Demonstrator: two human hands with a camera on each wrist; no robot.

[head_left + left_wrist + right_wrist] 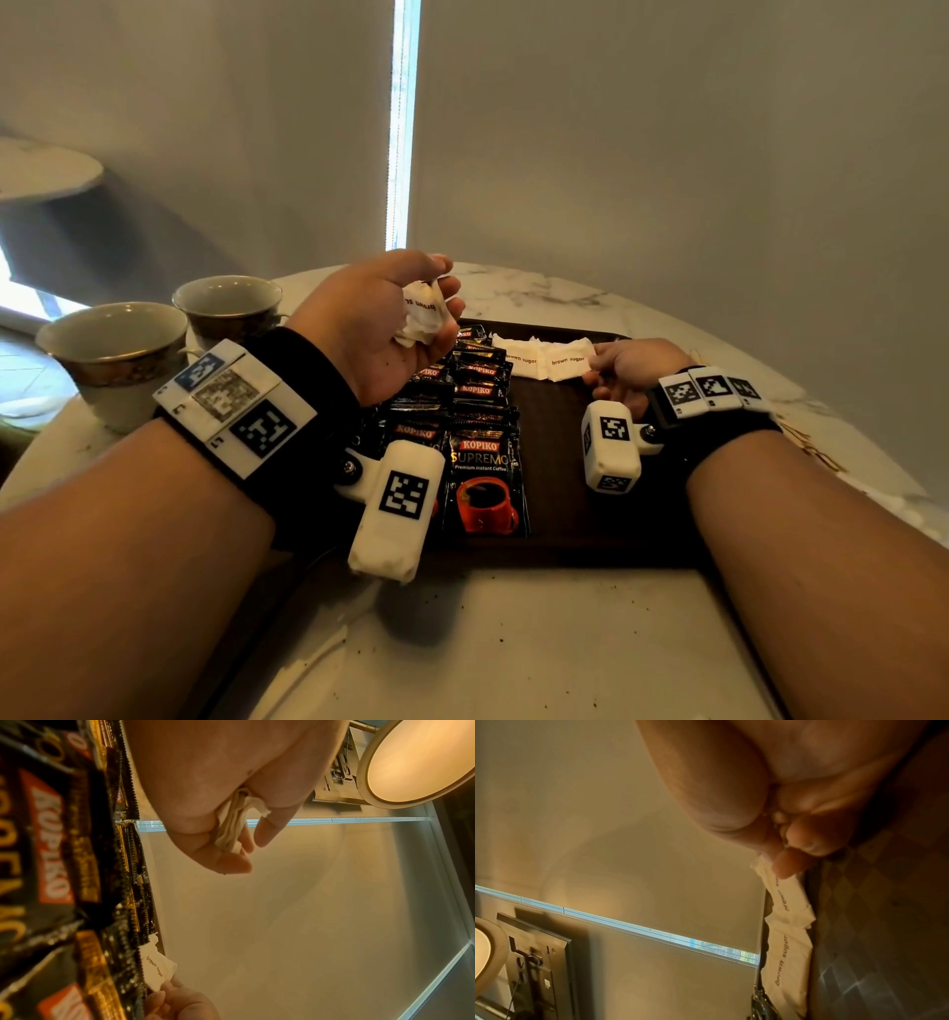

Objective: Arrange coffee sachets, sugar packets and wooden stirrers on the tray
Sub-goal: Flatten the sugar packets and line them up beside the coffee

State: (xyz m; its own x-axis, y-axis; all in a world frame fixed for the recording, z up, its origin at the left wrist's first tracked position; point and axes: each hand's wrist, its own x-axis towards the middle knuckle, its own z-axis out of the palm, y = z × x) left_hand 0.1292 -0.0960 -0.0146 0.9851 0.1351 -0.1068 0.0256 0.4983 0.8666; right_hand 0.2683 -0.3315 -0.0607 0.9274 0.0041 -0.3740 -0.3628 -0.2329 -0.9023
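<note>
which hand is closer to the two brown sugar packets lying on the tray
Right. The right hand touches the nearer of the sugar packets on the tray; the left hand is raised above the coffee sachets.

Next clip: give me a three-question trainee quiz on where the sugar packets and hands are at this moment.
1. True or false: the left hand holds a bunch of sugar packets above the tray.
2. What is the right hand touching? A) a cup B) a sugar packet lying on the tray C) a coffee sachet
3. Fill in: the coffee sachets lie on the tray's ____ side.

Key: 1 true; 2 B; 3 left
</note>
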